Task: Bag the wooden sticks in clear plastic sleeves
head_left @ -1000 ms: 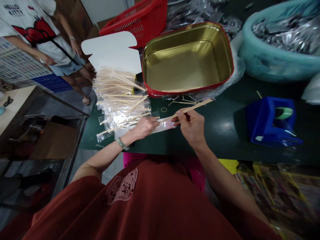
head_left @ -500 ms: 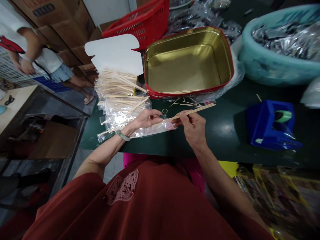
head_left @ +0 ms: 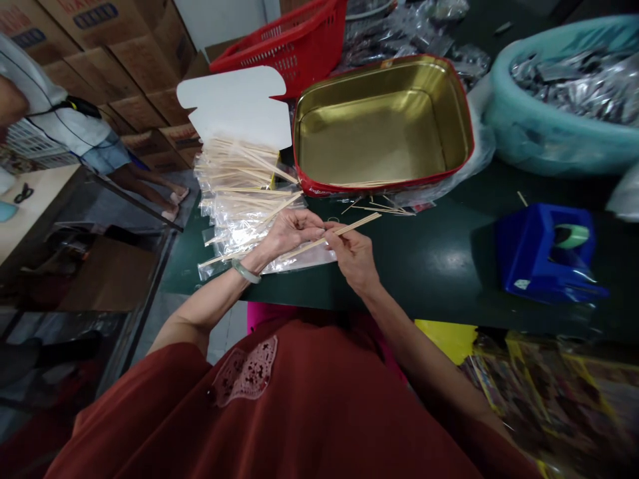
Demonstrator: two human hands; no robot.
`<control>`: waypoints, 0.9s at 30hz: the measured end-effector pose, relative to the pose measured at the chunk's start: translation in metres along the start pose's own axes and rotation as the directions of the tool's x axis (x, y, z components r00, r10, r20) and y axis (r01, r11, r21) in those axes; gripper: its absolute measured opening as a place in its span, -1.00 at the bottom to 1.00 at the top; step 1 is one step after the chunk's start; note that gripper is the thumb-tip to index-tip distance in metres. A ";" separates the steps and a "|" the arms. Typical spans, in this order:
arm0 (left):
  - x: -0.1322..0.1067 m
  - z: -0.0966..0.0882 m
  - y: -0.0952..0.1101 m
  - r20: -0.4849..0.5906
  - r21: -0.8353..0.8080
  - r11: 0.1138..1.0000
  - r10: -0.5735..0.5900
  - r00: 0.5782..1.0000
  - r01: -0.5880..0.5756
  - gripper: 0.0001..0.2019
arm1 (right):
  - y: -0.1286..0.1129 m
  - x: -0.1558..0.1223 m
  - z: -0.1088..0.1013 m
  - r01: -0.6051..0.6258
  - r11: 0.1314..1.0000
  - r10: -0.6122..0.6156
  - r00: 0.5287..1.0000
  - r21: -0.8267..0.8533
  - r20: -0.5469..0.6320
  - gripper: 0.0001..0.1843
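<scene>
A slim bundle of thin wooden sticks (head_left: 362,223) slants up to the right, pinched in my right hand (head_left: 357,258). The lower end of the bundle runs into a long clear plastic bag (head_left: 312,257) lying near the table's front edge. My left hand (head_left: 294,231) is closed at the bag's mouth, its fingertips meeting those of my right hand; its exact grip is partly hidden. To the left lies a pile of filled stick bags (head_left: 232,209), partly in an opened box with a white flap (head_left: 234,100).
A red-rimmed tin (head_left: 374,133) with a few sticks inside stands behind my hands. Loose sticks (head_left: 387,207) lie before it. At right are a blue tape dispenser (head_left: 524,253) and a teal basin (head_left: 559,136) of packets. A red basket (head_left: 309,60) is behind; another person (head_left: 84,126) stands left.
My right hand has moved left to meet my left hand, and the sticks have slid left, further along the bag. The person at left has shifted toward the view's edge.
</scene>
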State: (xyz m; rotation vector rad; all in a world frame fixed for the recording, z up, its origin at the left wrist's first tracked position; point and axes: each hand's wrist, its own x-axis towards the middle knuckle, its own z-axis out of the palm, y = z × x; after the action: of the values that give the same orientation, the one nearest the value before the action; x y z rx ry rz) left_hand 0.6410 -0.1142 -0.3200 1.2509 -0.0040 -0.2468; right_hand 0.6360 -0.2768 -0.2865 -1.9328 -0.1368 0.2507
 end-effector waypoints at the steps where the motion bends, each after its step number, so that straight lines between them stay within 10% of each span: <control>1: -0.001 -0.001 0.000 -0.005 0.009 1.000 0.020 1.000 -0.020 -0.66 | 0.000 0.000 0.003 -0.022 1.000 0.022 0.999 0.008 0.030 -0.68; 6: -0.024 -0.020 -0.012 -0.007 0.265 0.958 0.120 0.993 -0.114 -0.55 | 0.000 0.000 0.004 -0.134 0.990 0.133 0.991 0.052 0.018 -0.73; 13: -0.064 -0.049 -0.051 0.206 0.707 0.636 0.232 0.951 -0.309 -0.52 | 0.001 -0.001 0.001 -0.138 0.988 0.139 0.990 0.064 -0.020 -0.82; 18: -0.067 -0.050 -0.059 0.166 0.711 0.650 0.215 0.962 -0.268 -0.54 | -0.018 0.009 -0.040 -0.065 0.997 0.055 0.979 -0.042 -0.198 -0.85; 22: -0.070 -0.051 -0.058 0.125 0.685 0.686 0.220 0.967 -0.245 -0.51 | -0.051 0.014 -0.101 0.061 0.998 -0.068 0.878 -0.029 -0.473 -0.89; 27: -0.058 -0.049 -0.014 0.129 0.559 0.779 0.255 0.958 -0.283 -0.32 | -0.084 -0.003 -0.127 0.114 0.987 -0.137 0.963 -0.109 -0.233 -0.91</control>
State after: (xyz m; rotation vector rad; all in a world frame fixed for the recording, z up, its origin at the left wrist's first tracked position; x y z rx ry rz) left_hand 0.5886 -0.0614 -0.3412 1.8293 -0.3200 -0.0161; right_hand 0.6653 -0.3617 -0.1631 -2.0228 -0.1121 -0.0761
